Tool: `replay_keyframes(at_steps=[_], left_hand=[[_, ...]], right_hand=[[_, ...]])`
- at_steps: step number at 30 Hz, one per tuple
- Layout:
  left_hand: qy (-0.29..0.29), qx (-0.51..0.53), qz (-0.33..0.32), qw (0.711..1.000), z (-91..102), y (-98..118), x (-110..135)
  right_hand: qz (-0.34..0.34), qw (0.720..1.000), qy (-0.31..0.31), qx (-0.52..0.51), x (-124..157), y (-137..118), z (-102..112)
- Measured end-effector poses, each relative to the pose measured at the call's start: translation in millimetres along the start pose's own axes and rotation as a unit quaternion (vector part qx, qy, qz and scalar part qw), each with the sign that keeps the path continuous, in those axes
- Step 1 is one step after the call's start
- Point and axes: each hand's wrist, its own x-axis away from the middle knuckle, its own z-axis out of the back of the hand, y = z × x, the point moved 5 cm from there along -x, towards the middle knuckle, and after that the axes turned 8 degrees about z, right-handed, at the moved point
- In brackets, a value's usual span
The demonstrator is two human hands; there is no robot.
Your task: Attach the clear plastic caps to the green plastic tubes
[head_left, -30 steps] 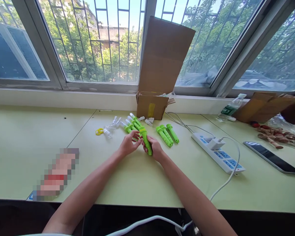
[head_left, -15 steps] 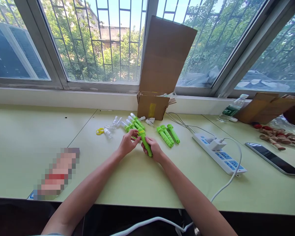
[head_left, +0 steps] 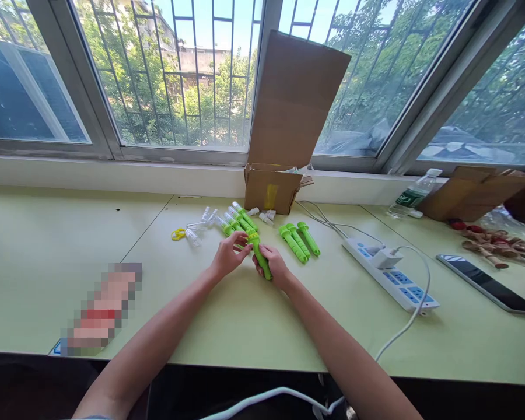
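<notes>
My right hand is wrapped around the lower part of a ribbed green plastic tube, held tilted over the table. At its wider upper end, where a yellow ring shows, my left hand has its fingers and thumb closed in a pinch. Just behind lie several green tubes with clear caps. Loose clear plastic caps and some yellow rings are to the left. Three green tubes without clear caps rest on the right.
An open cardboard box stands against the window sill, with small white pieces before it. Rightward are a power strip with cables, a phone, a water bottle and wooden pieces. A blurred-out object lies at left.
Both hands and the green tube stay in nearly the same place. Only a very slight shift of the fingers at the tube's upper end shows.
</notes>
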Motion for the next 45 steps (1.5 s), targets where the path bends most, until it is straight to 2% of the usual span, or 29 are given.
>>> replay_keyframes(at_steps=[5, 12, 19, 24, 32, 39, 45], left_hand=[[-0.006, -0.002, 0.012, 1.000, 1.2, -3.4, -1.8], [-0.040, -0.029, -0.022, 0.999, -8.7, 7.8, 5.9], [-0.021, -0.023, 0.001, 1.000, -3.6, 2.3, 0.9], [-0.027, -0.019, 0.003, 0.999, -2.9, -1.2, -0.6], [-0.028, -0.007, 0.001, 1.000, -0.5, -0.2, -1.7], [-0.032, -0.008, 0.001, 0.999, -2.0, -0.2, -2.2], [-0.034, -0.008, 0.000, 0.999, -0.4, 2.1, -2.4]], right_hand=[[0.015, 0.999, 0.006, 0.034, -0.1, 0.1, -1.5], [0.047, 0.996, 0.055, 0.047, -3.0, 1.5, 5.5], [0.043, 0.995, 0.050, 0.068, -3.0, 1.5, 4.2], [0.043, 0.995, 0.055, 0.071, -2.5, 2.8, 5.9], [0.046, 0.996, 0.028, 0.067, 0.1, -0.8, 1.8], [0.036, 0.994, 0.052, 0.088, 1.7, 2.5, 1.6], [0.046, 0.996, 0.045, 0.061, 2.6, -1.2, 1.4]])
